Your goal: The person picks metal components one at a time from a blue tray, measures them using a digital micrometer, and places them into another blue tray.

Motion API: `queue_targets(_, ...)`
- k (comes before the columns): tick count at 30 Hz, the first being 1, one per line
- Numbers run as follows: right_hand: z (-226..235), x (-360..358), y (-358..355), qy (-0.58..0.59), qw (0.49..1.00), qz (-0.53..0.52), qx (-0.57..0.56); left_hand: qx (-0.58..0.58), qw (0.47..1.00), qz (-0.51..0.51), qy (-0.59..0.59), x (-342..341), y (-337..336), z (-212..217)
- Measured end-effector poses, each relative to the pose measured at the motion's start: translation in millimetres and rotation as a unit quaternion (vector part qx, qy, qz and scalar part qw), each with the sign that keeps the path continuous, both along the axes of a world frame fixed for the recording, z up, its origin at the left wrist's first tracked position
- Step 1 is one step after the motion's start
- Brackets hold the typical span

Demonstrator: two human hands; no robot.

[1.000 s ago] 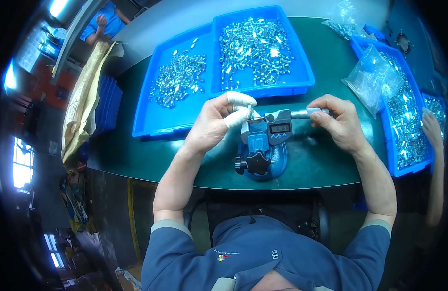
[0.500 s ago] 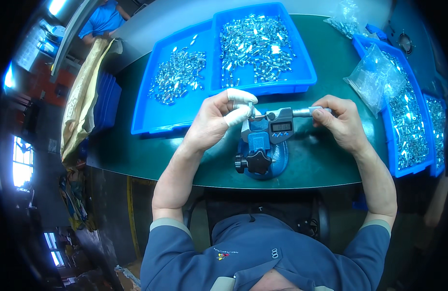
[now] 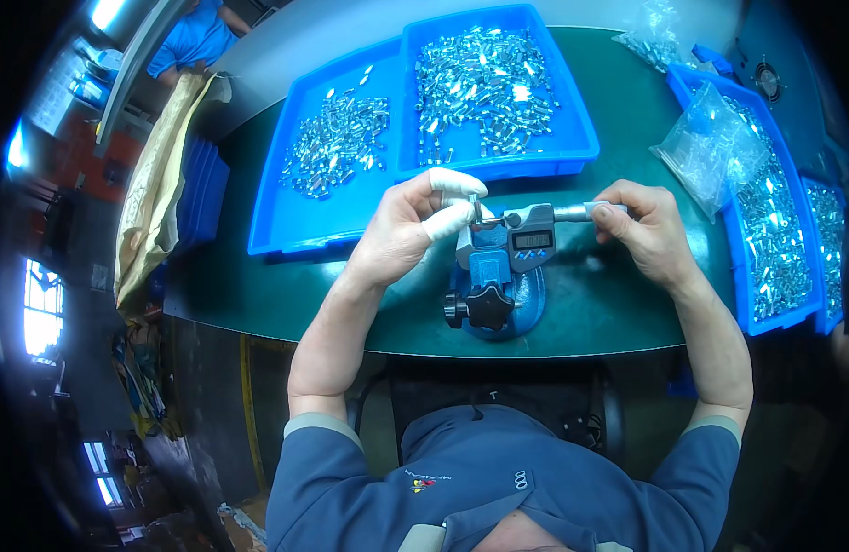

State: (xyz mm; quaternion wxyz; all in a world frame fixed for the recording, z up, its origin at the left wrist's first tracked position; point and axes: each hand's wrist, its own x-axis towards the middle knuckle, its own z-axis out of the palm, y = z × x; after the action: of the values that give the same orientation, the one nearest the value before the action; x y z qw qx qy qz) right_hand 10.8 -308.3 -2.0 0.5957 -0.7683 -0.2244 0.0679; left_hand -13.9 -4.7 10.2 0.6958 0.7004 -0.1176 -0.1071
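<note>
A digital micrometer [image 3: 532, 235] with a small display is clamped in a blue stand [image 3: 526, 299] with a black star knob [image 3: 490, 307]. My left hand [image 3: 408, 221], white covers on its thumb and finger, pinches a small metal cylindrical part [image 3: 477, 208] at the micrometer's measuring gap. Whether both measuring faces touch the part is too small to tell. My right hand [image 3: 647, 230] has its thumb and fingers closed around the micrometer's thimble [image 3: 587, 212] at the right end.
Behind the micrometer, two blue trays [image 3: 590, 152] [image 3: 266, 235] hold many small metal parts. More blue trays [image 3: 743, 294] of parts stand at the right, a clear plastic bag [image 3: 710, 147] lying over one. Brown paper [image 3: 153, 184] hangs at the left; a person in blue [image 3: 195, 41] is beyond.
Both hands stay nearly in place at the micrometer. The metal part between my left fingertips shows slightly more upright, and the display's look has changed.
</note>
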Motion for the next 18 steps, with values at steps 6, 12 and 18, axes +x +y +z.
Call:
queue_targets(6,-0.1,0.0,-0.7,0.000,1.000,0.001,0.006,0.005,1.000,0.010,0.014,-0.5,-3.5,3.6)
queue_targets(12,-1.3,0.4,0.1,-0.004,1.000,0.000,0.011,0.020,1.000,0.011,0.007,-0.2,-4.5,2.2)
queue_targets(18,1.4,0.0,-0.1,0.002,1.000,0.001,-0.001,0.006,1.000,0.001,0.008,1.1,-2.8,0.2)
